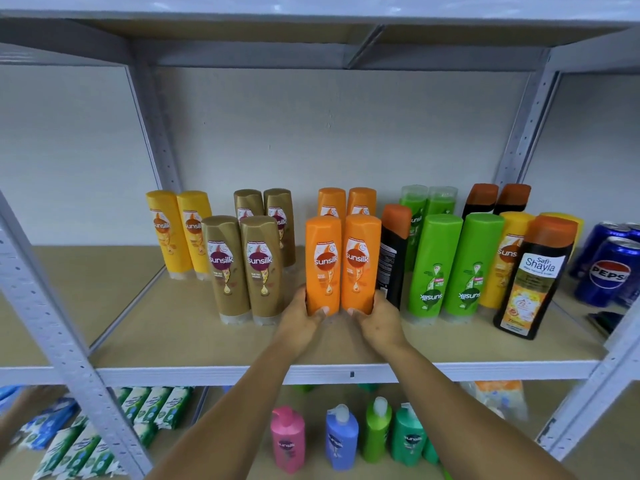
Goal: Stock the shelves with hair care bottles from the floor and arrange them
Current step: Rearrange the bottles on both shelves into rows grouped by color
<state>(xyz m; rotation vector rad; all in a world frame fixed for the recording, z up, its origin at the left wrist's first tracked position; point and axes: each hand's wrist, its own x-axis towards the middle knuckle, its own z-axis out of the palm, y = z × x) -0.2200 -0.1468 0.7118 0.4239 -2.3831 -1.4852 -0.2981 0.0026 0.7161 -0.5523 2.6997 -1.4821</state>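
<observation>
Two bare forearms reach forward side by side, the left hand [302,318] and right hand [378,318] each curled around the base of an upright orange bottle, thumbs pressed on the fronts.

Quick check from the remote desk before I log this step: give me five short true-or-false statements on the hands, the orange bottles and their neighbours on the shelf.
1. Each hand grips one front orange bottle. True: left hand on the left orange bottle, right hand on the right orange bottle.
2. The orange bottles lie flat. False: they stand upright.
3. Gold bottles stand left of them. True.
4. The green bottles' labels read upright. False: upside down.
5. Pepsi cans sit at the shelf's left end. False: right end.
</observation>
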